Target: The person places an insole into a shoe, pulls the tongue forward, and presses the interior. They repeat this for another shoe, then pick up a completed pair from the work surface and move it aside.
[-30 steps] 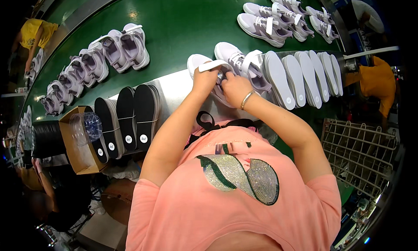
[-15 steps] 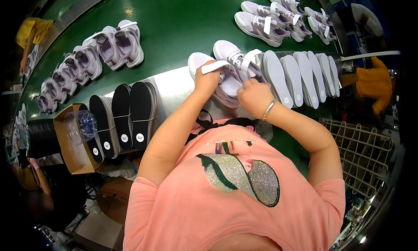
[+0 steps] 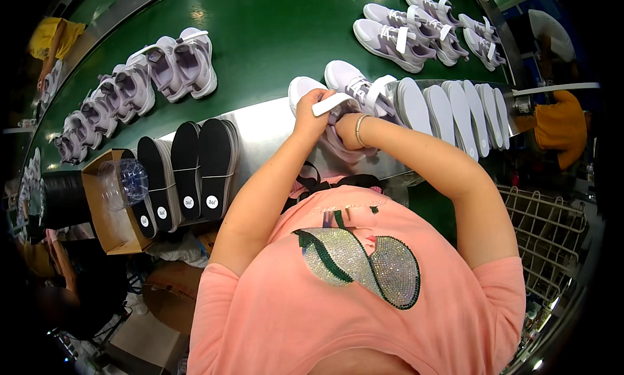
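Observation:
A pale lilac sneaker lies in front of me on the metal edge of the bench, toe pointing away. My left hand is closed on its upper, by the white strap that stands up loose at the opening. My right hand reaches down into that opening, so its fingers are hidden inside the shoe. Right beside it rests the second sneaker of the same kind, with white laces and a raised white strap. Close to its right side begins a row of pale grey insoles.
Lilac sneakers stand in rows on the green bench, at left and far right. Bundled black insoles and a cardboard box line the near left edge. A wire rack is at right. People work at both sides.
My right hand has moved left from the second sneaker's side into the first sneaker's opening. My left hand keeps its hold by the strap. The view has shifted slightly.

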Available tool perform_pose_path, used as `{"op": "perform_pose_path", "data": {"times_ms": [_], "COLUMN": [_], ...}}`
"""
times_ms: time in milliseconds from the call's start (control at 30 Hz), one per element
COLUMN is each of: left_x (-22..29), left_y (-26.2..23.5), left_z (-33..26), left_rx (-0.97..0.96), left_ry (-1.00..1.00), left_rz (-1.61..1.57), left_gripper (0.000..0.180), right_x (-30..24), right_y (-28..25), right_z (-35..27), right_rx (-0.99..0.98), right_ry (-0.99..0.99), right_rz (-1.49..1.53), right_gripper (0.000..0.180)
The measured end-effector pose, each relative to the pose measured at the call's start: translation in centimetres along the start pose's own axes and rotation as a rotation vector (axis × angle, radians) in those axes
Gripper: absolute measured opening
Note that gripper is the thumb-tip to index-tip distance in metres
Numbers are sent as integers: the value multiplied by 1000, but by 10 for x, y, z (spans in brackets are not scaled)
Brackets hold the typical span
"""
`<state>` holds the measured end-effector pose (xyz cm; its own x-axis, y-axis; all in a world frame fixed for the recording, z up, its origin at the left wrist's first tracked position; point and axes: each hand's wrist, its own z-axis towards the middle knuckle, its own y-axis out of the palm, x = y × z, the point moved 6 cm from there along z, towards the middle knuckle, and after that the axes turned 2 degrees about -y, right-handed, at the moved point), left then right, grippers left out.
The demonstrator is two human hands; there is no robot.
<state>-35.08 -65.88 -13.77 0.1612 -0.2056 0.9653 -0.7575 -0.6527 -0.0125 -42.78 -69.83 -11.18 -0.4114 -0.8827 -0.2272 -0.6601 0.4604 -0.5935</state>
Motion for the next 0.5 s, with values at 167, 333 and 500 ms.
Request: {"op": "perform_pose_path", "data": {"times_ms": [167, 333, 500], "left_x": [2, 14, 5], "left_y": [1, 4, -1], "left_z": [1, -2, 1], "left_rx": [-35, -36, 46], "left_ry": [-13, -73, -15], "left_rz": [26, 115, 129], "left_gripper": [25, 28, 30], "right_x": [2, -3, -7], "right_y": [-3, -1, -6], "right_z": [-4, -7, -43], "right_rx": [188, 242, -103], "right_ry": [102, -97, -158], "right_rz": [87, -255, -283], "right_gripper": [21, 23, 25]}}
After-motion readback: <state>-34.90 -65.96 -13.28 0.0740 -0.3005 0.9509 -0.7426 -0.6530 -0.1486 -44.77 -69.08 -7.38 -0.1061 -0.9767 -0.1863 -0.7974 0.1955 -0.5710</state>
